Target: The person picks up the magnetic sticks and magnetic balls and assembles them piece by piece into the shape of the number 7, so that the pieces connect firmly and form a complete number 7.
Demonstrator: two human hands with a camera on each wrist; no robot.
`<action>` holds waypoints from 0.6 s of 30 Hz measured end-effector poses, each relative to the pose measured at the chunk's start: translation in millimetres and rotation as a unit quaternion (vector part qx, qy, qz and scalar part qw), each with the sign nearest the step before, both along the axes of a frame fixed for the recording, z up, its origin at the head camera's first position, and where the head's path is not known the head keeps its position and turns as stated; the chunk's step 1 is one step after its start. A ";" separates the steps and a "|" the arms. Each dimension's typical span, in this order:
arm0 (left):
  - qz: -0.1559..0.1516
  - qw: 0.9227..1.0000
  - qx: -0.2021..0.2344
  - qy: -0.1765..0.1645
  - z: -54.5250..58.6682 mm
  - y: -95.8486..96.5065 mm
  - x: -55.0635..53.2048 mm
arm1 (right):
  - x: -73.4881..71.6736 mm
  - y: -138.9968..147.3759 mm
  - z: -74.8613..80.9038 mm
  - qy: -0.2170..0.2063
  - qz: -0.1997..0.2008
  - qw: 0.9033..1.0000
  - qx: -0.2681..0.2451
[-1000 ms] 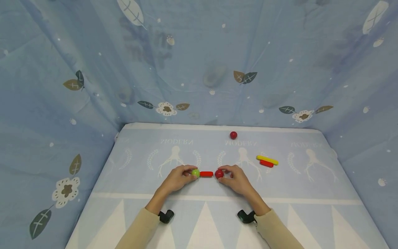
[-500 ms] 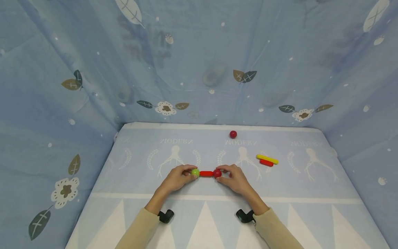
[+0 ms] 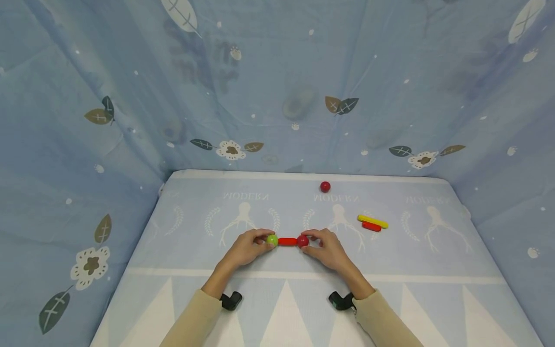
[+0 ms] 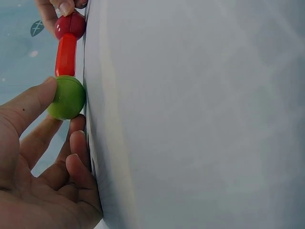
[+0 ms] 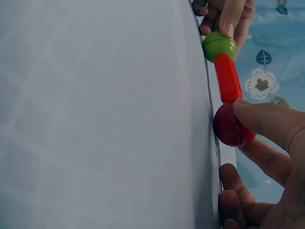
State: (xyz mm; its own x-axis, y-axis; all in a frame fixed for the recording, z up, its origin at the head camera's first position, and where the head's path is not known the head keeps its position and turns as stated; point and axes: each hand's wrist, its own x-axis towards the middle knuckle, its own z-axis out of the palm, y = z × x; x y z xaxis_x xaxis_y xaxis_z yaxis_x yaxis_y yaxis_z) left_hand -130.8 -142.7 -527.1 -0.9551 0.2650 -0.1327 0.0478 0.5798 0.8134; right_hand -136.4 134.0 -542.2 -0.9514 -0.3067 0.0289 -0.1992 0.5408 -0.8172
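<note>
My left hand (image 3: pixel 248 248) pinches a green ball (image 3: pixel 272 240) between thumb and fingers, low over the table. Opposite it, my right hand (image 3: pixel 327 249) pinches a dark red ball (image 3: pixel 302 241). Between the two balls lies a short red stick (image 3: pixel 287 241), its ends meeting both of them in a straight row. In the left wrist view, the red stick (image 4: pixel 66 55) runs from the green ball (image 4: pixel 67 98) to the red ball (image 4: pixel 70 26). The right wrist view has the red ball (image 5: pixel 232 125) nearest, with the thumb pressed on its side.
Another red ball (image 3: pixel 325 186) sits near the table's back edge. To the right, a yellow stick (image 3: pixel 373 221) and a second short red stick (image 3: pixel 371 226) lie side by side. Patterned blue cloth (image 3: pixel 277 96) hangs behind and at both sides of the table (image 3: pixel 182 308).
My right hand has moved slightly left, bringing the red ball against the red stick's right end and closing the small gap. My left hand has stayed in place with the green ball.
</note>
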 end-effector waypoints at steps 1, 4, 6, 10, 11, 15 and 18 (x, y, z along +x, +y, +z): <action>-0.001 1.000 -0.001 -0.001 -0.1 -0.2 0.1 | 0.2 -0.2 0.1 0.000 0.000 1.000 0.000; -0.001 1.000 -0.005 -0.004 -0.7 -0.5 -0.1 | 0.4 -0.9 -0.3 -0.006 -0.004 1.000 0.004; 0.001 1.000 -0.006 -0.007 -0.8 -0.5 -0.6 | 0.2 -1.3 0.1 -0.013 -0.006 1.000 0.008; 0.002 1.000 -0.010 -0.010 -0.5 -0.3 -1.2 | 0.2 -1.0 2.4 -0.026 -0.006 1.000 0.016; 0.003 1.000 -0.009 -0.010 -0.3 -0.2 -1.2 | 0.5 -0.5 3.9 -0.029 -0.006 0.999 0.013; 0.004 1.000 -0.005 -0.011 1.2 0.1 -0.3 | 1.2 4.5 9.1 -0.045 -0.010 0.999 -0.004; 0.003 1.000 -0.003 -0.007 1.4 0.2 0.8 | 0.2 11.5 10.6 -0.054 -0.018 0.998 -0.013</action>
State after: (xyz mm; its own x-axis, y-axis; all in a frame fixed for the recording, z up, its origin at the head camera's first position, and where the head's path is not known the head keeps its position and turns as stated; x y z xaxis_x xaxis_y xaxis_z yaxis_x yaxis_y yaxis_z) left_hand -130.0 -142.5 -525.7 -0.9545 0.2591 -0.1478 0.0336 0.5857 0.8098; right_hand -136.1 145.5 -531.6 -0.9597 -0.2729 -0.0672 -0.0900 0.5249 -0.8464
